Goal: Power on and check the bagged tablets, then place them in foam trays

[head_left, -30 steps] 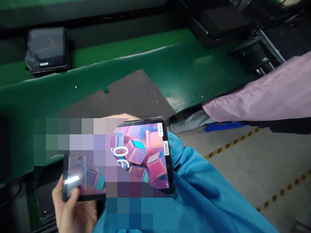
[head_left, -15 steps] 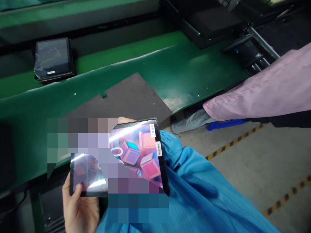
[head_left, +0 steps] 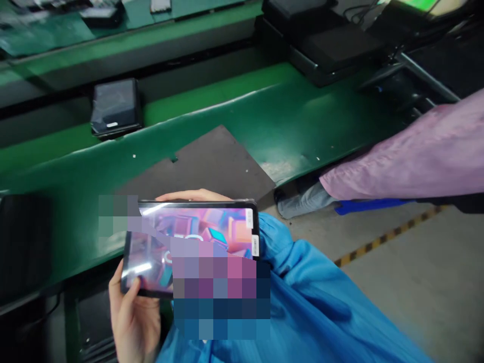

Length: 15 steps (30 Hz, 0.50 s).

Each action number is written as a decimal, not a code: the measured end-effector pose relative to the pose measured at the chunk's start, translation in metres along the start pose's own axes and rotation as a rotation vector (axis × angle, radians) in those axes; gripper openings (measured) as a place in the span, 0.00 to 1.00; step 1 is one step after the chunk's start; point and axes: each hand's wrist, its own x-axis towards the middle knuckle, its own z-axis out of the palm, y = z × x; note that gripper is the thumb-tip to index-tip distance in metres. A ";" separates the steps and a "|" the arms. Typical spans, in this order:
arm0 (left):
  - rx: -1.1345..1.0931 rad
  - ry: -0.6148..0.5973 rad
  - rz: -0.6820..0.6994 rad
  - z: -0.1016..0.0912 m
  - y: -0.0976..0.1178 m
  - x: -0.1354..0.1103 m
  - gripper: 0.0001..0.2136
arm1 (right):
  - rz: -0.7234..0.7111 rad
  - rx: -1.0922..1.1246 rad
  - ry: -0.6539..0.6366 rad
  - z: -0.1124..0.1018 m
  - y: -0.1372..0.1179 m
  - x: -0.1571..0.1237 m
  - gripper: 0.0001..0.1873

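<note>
The green bench (head_left: 295,121) fills the upper half of the view, running from the left edge toward the black trays (head_left: 333,45) at the far right. Below it on the right lies grey floor (head_left: 416,282) with a yellow-and-black stripe (head_left: 378,242). A co-worker's pink sleeve (head_left: 408,156) reaches in from the right, low over the bench's near edge and well apart from the person's own arms. The person's blue sleeve (head_left: 321,312) comes up from the bottom toward the middle.

A dark mat (head_left: 212,161) lies flat on the bench, its near corner just beyond the tablet (head_left: 212,222). The tablet is held off the bench in front of the body, screen lit and facing up, slightly tilted. As far as the pictures show, it is powered on and in hand, not laid on the mat. A second, wrapped tablet (head_left: 115,107) rests farther back on the belt, well apart.

The left hand (head_left: 132,322) clasps the tablet's near left corner, thumb pressed on the glass. The right hand (head_left: 192,195) shows only fingertips hooked over the far edge — the palm is hidden behind the tablet, yet it looks closed on it too. Two white labels (head_left: 255,245) sit on the right bezel.

Room is widest forward over the mat; the pink sleeve crowds the right, and the bench edge runs just under the tablet.
</note>
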 end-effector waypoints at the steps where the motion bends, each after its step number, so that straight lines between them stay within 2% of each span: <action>1: -0.003 -0.020 0.029 0.001 0.000 0.004 0.23 | -0.049 0.014 -0.097 -0.003 0.002 0.006 0.28; 3: -0.014 -0.065 0.075 0.004 0.002 0.016 0.25 | -0.141 0.032 -0.207 -0.008 0.006 0.013 0.31; 5: -0.028 -0.112 0.087 0.008 0.004 0.029 0.28 | -0.186 0.041 -0.214 -0.013 0.010 0.015 0.30; 8: -0.060 -0.151 0.067 0.016 0.006 0.052 0.33 | -0.180 0.035 -0.160 -0.020 0.017 0.015 0.29; 10: -0.079 -0.172 0.056 0.024 0.008 0.069 0.35 | -0.189 0.006 -0.104 -0.023 0.022 0.015 0.34; 15: -0.079 -0.234 0.102 0.052 0.016 0.106 0.31 | -0.264 -0.079 -0.019 -0.028 0.033 0.018 0.43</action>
